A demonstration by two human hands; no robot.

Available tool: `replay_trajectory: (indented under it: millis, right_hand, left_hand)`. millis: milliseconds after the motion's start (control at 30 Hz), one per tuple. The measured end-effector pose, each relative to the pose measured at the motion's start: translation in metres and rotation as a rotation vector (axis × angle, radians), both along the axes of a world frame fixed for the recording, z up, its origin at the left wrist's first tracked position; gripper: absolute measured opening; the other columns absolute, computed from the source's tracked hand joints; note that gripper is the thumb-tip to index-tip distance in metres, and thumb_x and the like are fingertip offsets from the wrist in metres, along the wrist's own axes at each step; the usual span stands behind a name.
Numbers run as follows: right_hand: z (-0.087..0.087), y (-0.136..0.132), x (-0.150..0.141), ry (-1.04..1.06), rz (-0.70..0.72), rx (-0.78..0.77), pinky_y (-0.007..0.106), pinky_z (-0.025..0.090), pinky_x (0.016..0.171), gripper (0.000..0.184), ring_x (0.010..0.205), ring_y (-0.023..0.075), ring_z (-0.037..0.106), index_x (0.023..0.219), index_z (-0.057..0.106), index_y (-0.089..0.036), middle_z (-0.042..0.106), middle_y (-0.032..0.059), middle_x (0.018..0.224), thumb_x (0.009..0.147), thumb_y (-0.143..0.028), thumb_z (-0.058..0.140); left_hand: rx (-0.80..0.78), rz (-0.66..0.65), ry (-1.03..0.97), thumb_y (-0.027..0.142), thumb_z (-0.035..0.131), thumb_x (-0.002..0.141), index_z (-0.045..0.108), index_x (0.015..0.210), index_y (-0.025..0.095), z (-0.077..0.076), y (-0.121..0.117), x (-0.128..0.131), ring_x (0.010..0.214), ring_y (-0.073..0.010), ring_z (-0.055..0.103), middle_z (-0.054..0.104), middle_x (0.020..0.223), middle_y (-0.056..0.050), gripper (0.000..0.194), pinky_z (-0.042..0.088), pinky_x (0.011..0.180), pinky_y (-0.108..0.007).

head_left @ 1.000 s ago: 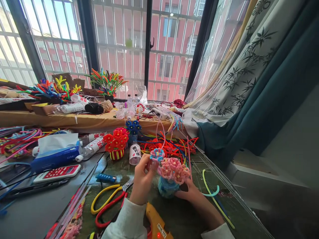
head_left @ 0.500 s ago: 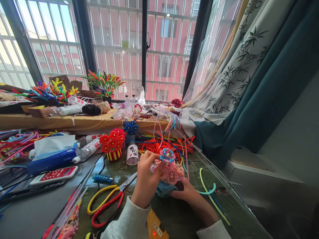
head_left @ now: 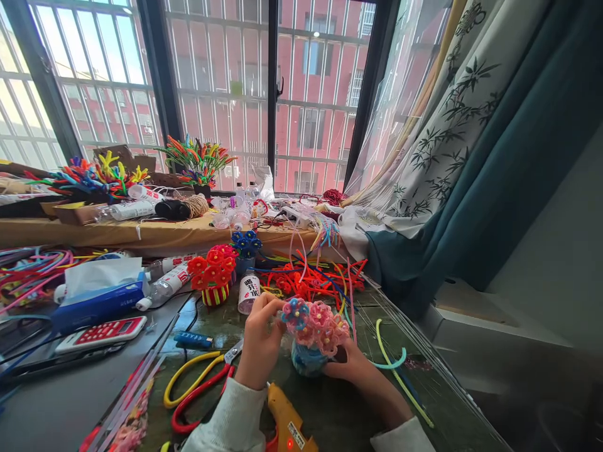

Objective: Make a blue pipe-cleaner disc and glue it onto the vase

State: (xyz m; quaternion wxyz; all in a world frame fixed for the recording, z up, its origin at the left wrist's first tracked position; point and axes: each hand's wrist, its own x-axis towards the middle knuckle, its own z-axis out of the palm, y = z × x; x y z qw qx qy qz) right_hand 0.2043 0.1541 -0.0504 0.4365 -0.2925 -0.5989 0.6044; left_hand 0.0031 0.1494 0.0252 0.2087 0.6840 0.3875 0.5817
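My left hand [head_left: 260, 345] pinches a blue-and-pink pipe-cleaner flower [head_left: 296, 312] at the left side of a bunch of pink pipe-cleaner flowers [head_left: 323, 326]. The bunch stands in a small blue pot [head_left: 306, 362], and my right hand [head_left: 351, 367] is closed around the pot's right side. Just below sits a yellow glue gun [head_left: 287, 414] with a small red light, partly covered by my left sleeve. Left of that sleeve lie large scissors [head_left: 188, 371] with one yellow and one red handle, their blades partly hidden behind my left hand.
Beyond my hands stand a pot of red flowers [head_left: 214, 270], blue flowers [head_left: 246, 243] and a clear bottle [head_left: 249, 292]. Red pipe cleaners [head_left: 301, 276] are heaped behind. A blue lighter [head_left: 194, 339], calculator [head_left: 101, 333] and tissue pack [head_left: 101, 295] lie left; green pipe cleaners [head_left: 400, 373] right.
My left hand has moved left and slightly down, carrying the blue-and-pink flower from above the pink bunch to its left side. More of the pot and glue gun shows. My right hand stays put.
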Motion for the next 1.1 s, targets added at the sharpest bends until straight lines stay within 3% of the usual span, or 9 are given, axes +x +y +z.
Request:
replay_trajectory:
  millis: [500,867,1100]
  right_hand:
    - [0.005,-0.003,-0.003,-0.001,-0.017,0.013,0.045,0.036,0.107,0.06,0.116,0.0286,0.059,0.119,0.063,-0.02,0.067,0.0086,0.12,0.064,-0.035,0.083]
    - [-0.004,-0.001,0.0,-0.019,-0.06,-0.03,0.048,0.036,0.107,0.06,0.116,0.0309,0.059,0.116,0.065,-0.019,0.069,0.0093,0.115,0.062,-0.035,0.084]
    - [-0.002,-0.003,-0.001,-0.009,-0.078,-0.041,0.048,0.034,0.109,0.061,0.121,0.0309,0.056,0.114,0.066,-0.02,0.067,0.0099,0.122,0.06,-0.041,0.085]
  left_hand:
    - [-0.014,-0.005,-0.015,0.021,0.057,0.079,0.06,0.073,0.019,-0.002,0.009,0.001,0.074,-0.0169,0.044,0.053,0.078,-0.001,0.008,0.034,0.066,-0.027]
    - [-0.1,0.04,-0.101,0.038,0.058,0.081,0.059,0.074,0.018,-0.012,0.01,0.003,0.065,-0.0147,0.042,0.05,0.072,0.001,0.021,0.033,0.06,-0.026]
    - [-0.234,0.11,-0.166,0.056,0.054,0.082,0.057,0.084,0.019,-0.02,0.004,-0.011,0.064,-0.014,0.041,0.048,0.069,0.002,0.038,0.034,0.06,-0.025]
